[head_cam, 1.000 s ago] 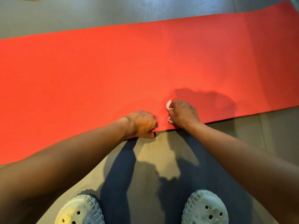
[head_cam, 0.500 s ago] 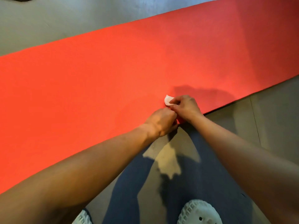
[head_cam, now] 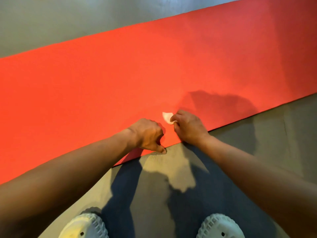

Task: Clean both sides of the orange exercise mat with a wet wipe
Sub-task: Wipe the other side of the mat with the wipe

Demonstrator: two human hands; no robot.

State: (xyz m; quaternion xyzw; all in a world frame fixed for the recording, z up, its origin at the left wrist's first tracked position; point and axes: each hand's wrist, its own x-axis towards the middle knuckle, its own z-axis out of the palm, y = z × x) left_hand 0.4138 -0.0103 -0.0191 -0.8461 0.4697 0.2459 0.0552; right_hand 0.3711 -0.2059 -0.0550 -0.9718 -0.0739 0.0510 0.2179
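The orange mat [head_cam: 103, 83] lies flat, open beyond left hand [head_cam: 147, 134] and right hand [head_cam: 188, 127]; white shoes [head_cam: 85, 225] occupy near floor [head_cam: 171, 162].

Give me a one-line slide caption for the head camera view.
The right hand pinches a white wet wipe over the orange mat; the left hand is curled at its near edge.

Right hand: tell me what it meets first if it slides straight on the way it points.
Nothing but bare mat: the right hand, pinching the wipe, points up-left, and the way looks free to the mat's far edge.
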